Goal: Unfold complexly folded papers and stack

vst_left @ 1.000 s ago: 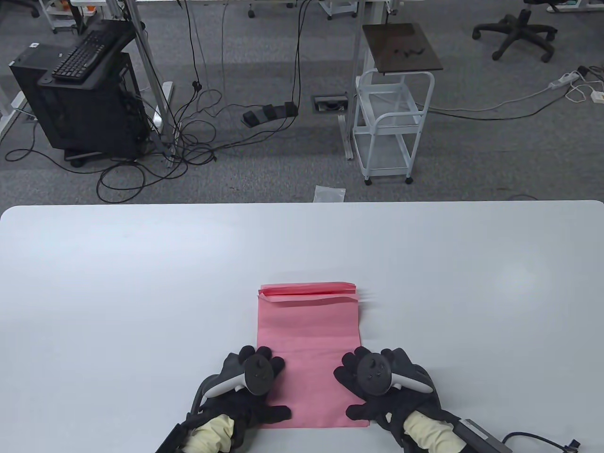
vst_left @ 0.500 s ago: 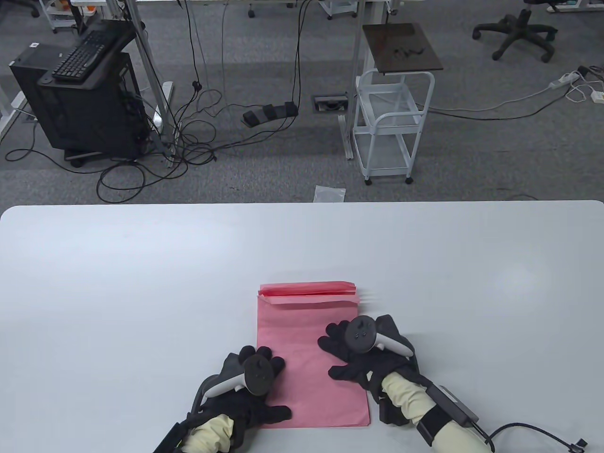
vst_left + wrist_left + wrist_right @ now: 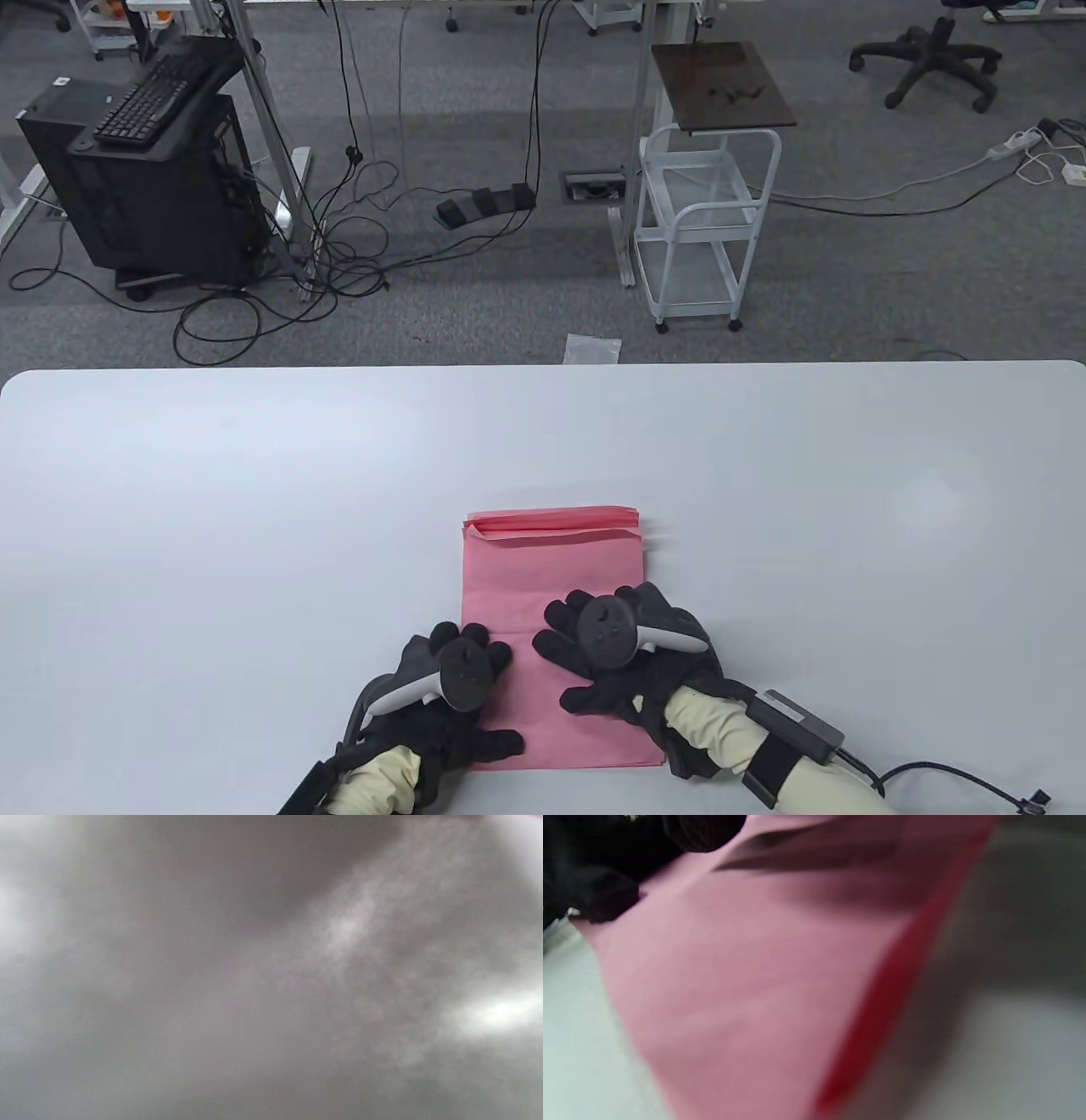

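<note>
Both gloved hands are laid on a pink paper (image 3: 551, 577) near the front edge of the white table (image 3: 254, 509). The left hand (image 3: 454, 688) is pressed on the sheet's near left corner, fingers spread flat. The right hand (image 3: 607, 654) is laid flat on the sheet's middle, fingers splayed, nothing grasped. Folded layers are stacked along the paper's far edge. Only grey blur is given by the left wrist view.
</note>
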The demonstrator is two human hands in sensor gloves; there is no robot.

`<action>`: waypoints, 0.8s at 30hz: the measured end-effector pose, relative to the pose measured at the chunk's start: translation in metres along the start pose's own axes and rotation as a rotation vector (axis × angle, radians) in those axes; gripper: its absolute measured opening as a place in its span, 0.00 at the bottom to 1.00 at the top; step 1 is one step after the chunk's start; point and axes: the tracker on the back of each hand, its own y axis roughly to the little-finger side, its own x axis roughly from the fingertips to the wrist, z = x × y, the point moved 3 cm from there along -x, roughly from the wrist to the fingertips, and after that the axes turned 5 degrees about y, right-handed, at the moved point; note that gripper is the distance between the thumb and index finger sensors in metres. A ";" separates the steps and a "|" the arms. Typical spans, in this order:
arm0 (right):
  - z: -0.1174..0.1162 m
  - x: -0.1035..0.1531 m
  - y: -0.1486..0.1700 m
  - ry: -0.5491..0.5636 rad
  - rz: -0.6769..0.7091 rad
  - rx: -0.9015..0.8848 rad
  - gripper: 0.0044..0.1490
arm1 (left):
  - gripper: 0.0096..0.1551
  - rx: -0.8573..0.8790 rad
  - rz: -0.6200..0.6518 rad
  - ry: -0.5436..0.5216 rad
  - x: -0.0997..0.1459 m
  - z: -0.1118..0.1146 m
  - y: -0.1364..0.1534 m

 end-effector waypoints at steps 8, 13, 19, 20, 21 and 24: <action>0.037 -0.051 0.067 0.055 -0.250 -0.270 0.39 | 0.61 0.000 0.002 -0.001 0.000 0.000 0.000; 0.057 -0.057 0.108 0.157 -0.422 -0.384 0.37 | 0.62 0.001 0.003 -0.002 0.000 0.000 0.000; 0.062 -0.056 0.115 0.179 -0.463 -0.437 0.38 | 0.62 0.001 0.004 -0.001 0.000 0.000 0.000; 0.064 -0.056 0.114 0.179 -0.464 -0.428 0.38 | 0.62 0.000 0.004 -0.001 0.000 0.000 0.000; 0.065 -0.055 0.112 0.183 -0.461 -0.432 0.38 | 0.61 0.000 0.003 -0.001 0.000 0.000 0.000; 0.065 -0.045 0.100 0.262 -0.359 -0.469 0.42 | 0.61 0.001 0.003 0.000 0.000 0.000 0.000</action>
